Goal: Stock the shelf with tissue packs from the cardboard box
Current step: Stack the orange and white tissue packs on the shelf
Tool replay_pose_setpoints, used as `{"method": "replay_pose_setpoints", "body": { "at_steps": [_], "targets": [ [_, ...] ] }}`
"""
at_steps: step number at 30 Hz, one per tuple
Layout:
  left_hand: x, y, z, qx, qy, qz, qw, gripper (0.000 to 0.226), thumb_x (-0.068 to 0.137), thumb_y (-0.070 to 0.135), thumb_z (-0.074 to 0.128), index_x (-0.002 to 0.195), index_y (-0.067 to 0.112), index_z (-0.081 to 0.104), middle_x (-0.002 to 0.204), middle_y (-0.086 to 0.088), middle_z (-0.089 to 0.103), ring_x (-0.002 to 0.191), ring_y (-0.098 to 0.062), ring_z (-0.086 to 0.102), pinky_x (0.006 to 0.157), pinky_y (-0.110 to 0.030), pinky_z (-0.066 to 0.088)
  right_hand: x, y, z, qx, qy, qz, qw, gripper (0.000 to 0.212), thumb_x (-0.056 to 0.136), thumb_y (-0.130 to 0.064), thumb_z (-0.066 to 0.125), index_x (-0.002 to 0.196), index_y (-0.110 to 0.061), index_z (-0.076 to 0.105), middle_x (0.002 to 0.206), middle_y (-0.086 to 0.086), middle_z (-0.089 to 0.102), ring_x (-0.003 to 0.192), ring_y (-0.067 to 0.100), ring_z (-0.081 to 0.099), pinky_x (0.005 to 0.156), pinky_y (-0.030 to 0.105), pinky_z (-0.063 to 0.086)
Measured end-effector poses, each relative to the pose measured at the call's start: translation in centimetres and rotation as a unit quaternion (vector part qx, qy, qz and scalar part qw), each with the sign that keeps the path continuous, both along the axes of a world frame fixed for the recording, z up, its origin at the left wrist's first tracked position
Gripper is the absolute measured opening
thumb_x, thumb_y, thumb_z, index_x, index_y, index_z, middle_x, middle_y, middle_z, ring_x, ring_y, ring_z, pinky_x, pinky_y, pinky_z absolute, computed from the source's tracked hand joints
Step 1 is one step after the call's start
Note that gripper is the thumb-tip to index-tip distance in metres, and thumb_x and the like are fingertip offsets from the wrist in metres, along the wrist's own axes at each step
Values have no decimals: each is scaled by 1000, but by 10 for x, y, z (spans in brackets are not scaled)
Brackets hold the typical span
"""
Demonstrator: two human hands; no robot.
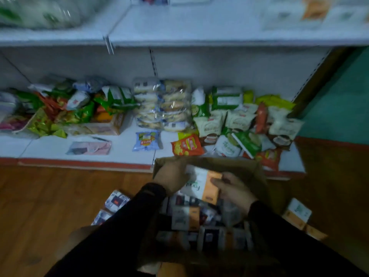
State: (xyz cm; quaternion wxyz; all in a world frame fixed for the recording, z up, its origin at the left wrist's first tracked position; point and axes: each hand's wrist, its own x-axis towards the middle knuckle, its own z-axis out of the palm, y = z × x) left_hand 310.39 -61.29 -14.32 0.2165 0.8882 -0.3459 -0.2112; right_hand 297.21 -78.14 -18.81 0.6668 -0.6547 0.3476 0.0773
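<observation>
Two hands: left hand (173, 175) and right hand (232, 187) each curl round an end of one tissue pack (201, 183), likely to lift it level.
Pack position: above the cardboard box (253, 172), at 6 o'clock from the shelf.
Box: set against the shelf (123, 144) edge, keeping the reach short; more packs lie inside.
Shelf: bare patch at 11 o'clock from the box, beside the snack bags (229, 124).

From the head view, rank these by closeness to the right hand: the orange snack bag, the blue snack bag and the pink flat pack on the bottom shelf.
From the right hand:
1. Orange snack bag, on the shelf just above the box.
2. Blue snack bag, further left.
3. Pink flat pack, farthest left.
</observation>
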Motion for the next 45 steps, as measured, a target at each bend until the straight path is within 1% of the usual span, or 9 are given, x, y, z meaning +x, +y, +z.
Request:
{"method": "replay_pose_setpoints", "body": {
  "at_steps": [3, 9, 13, 17, 22, 27, 31, 36, 45],
  "targets": [
    [-6, -18, 57, -60, -75, -22, 995, 49, 87, 28, 65, 134, 21, 53, 137, -5, 48, 123, -23, 48, 100, -31, 40, 5, -25, 65, 26, -61, -76, 995, 37, 94, -22, 63, 129, -19, 51, 124, 8, 60, 100, 24, 66, 78, 42, 57],
    [-24, -61, 150, -125, -282, -163, 937, 60, 77, 33, 70, 132, 17, 56, 139, -12, 50, 129, -31, 42, 107, -43, 37, 1, -63, 191, 10, -190, -135, 972, 22, 98, -25, 55, 116, -13, 59, 119, 23, 63, 97, 28, 65, 68, 36, 53],
    [-30, -84, 199, -213, -343, -151, 902, 45, 86, 23, 66, 130, 16, 58, 135, -8, 55, 125, -28, 47, 103, -39, 40, -1, -85, 250, 37, -240, -146, 959, 27, 97, -28, 56, 116, -10, 62, 122, 23, 63, 96, 30, 67, 80, 45, 56],
    [-22, -105, 236, -227, -390, -182, 874, 43, 91, 29, 53, 131, 14, 56, 134, -9, 55, 122, -29, 49, 99, -38, 43, -1, -105, 293, 44, -252, -131, 958, 35, 98, -32, 52, 121, -8, 61, 111, 20, 65, 85, 26, 66, 63, 34, 49],
    [4, -139, 275, -258, -437, -137, 851, 37, 91, 19, 59, 127, 12, 60, 125, -8, 62, 114, -28, 55, 91, -36, 49, 10, -146, 333, -204, -259, -90, 940, 47, 98, -51, 44, 112, -9, 62, 108, 15, 68, 92, 24, 66, 83, 41, 54],
    [37, -187, 295, -240, -449, -51, 859, 34, 86, 12, 62, 120, 13, 62, 115, -5, 66, 105, -30, 56, 75, -41, 56, 31, -210, 349, -604, -191, -98, 768, 49, 97, -49, 43, 133, -18, 53, 133, 8, 53, 119, 23, 50, 95, 32, 38],
    [53, -227, 281, -165, -397, -51, 901, 44, 94, 22, 53, 138, 15, 48, 142, -10, 46, 129, -31, 38, 102, -41, 39, 48, -244, 337, -701, -84, -26, 707, 60, 97, -56, 36, 144, -21, 42, 151, 12, 37, 138, 31, 32, 113, 42, 25],
    [54, -234, 269, -173, -335, -19, 926, 48, 96, 30, 53, 141, 16, 45, 146, -16, 38, 129, -36, 37, 108, -38, 29, 59, -259, 324, -682, 15, 31, 730, 66, 94, -67, 17, 151, -35, 25, 162, 5, 15, 148, 30, 8, 119, 51, 3],
    [62, -245, 268, -158, -229, -16, 961, 44, 99, 29, 43, 142, 21, 38, 122, -14, 49, 114, -32, 48, 97, -37, 40, 59, -262, 317, -665, 15, 44, 746, 61, 97, -62, 18, 150, -34, 28, 159, 12, 21, 147, 30, 13, 119, 48, 8]
  ]
}}
